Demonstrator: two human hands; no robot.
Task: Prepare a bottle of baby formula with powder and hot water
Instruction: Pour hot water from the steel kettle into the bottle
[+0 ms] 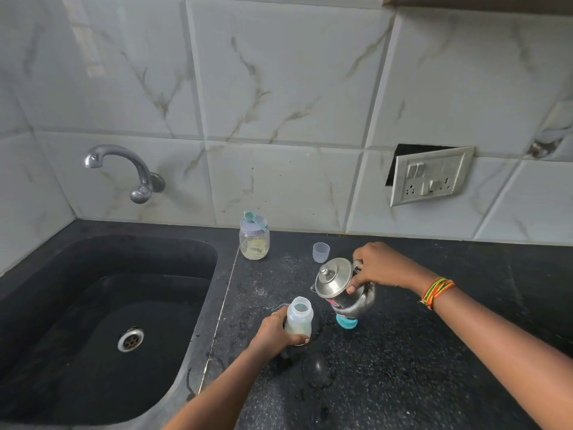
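Baby bottle (299, 318), open-mouthed, stands on the black counter (403, 352) right of the sink (108, 305); left hand (276, 333) wraps its base. Right hand (376, 268) clasps the steel kettle (341, 287), tilted, spout just right of the mouth. Risk: spout misaligned with narrow neck, so hot water may spill onto fingers. Powder jar (254, 240) stands farther back.

A wall of pale marble-look tiles (279, 88) rises behind a black speckled counter (418, 352). A dark sink (77, 336) sits at left under a chrome tap (124, 169). A switch plate (431, 175) hangs loose, tilted.
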